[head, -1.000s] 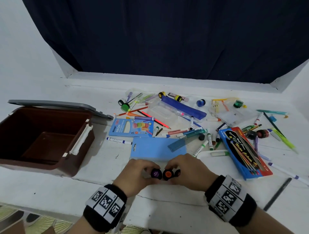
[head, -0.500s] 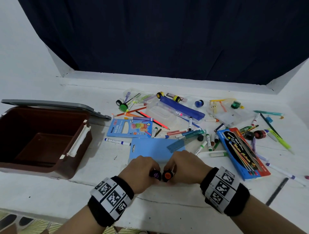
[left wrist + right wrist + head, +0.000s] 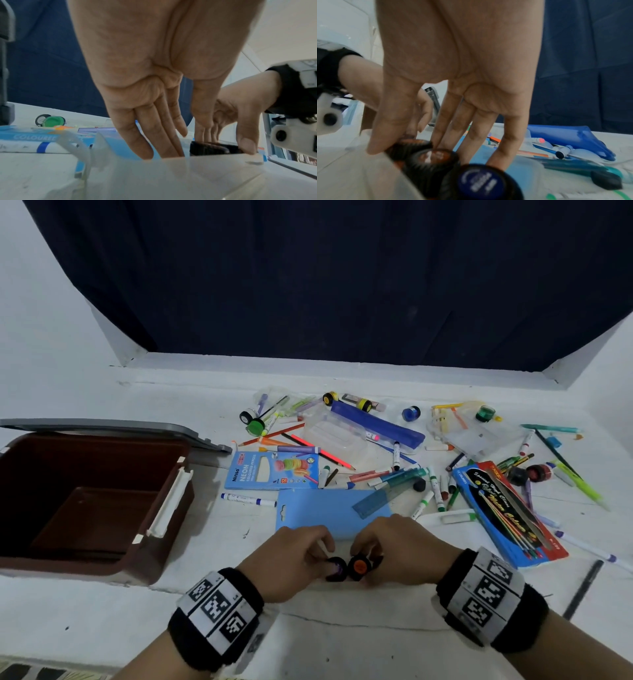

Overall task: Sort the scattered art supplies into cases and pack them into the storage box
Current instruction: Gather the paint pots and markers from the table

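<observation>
Left hand pinching purple-capped paint pot, right hand gripping orange-capped paint pot, both pressing together above white table.

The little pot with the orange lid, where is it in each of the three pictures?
Head view: the orange-lidded pot sits low in the middle, between the two hands.
Left wrist view: only dark ribbed pot sides show at lower right; no lid colour shows, so I cannot tell which is the orange one.
Right wrist view: it is at lower left, pinched under the right hand.
Shared landmark: the light blue card lying just behind the pots.
</observation>
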